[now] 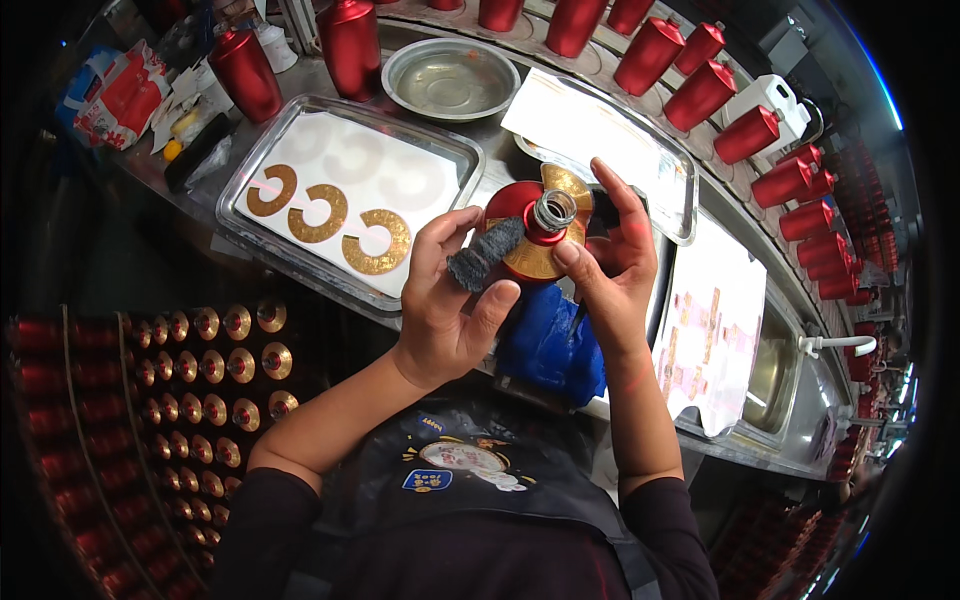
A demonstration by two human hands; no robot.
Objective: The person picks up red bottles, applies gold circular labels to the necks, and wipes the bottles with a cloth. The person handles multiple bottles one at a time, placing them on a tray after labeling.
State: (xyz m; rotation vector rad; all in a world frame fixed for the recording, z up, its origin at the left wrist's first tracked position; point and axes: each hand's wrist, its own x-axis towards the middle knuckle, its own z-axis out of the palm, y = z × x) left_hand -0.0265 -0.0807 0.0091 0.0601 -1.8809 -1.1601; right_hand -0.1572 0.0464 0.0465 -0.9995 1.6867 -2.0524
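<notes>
Blue wrap [552, 335]: on the near side of the bottle; its folds block the view, so whether it bears any of the bottle's weight cannot be told.
Left hand [440, 320]: fingers curled on a dark grey pad [487, 254], thumb apart on the near side. Short strokes outward from the neck would likely smooth better than rubbing across a loose edge.
Right hand [625, 275]: clamped on the bottle, thumb pressing the gold piece, index finger standing clear. That thumb should probably stay put until the rest lies flat, lest the piece creep round.
Red bottle [505, 202]: between both hands, over the desk [492, 170], open neck toward the viewer; its body is mostly hidden behind shoulder and wrap.
Gold piece [532, 262]: curves round the neck's right side. Its far end seems to jut past the shoulder; whether it is lifted is unclear. Best worked down from the thumb toward each end, checking for wrinkles.
Dark shape [606, 208]: behind the right fingers, too covered to identify.
Left tray [232, 200]: white sheet with three gold C-shapes [317, 213]; paler C-marks farther back are faint.
Far bottles [575, 25]: a red row, several cut off by the view's far edge.
</notes>
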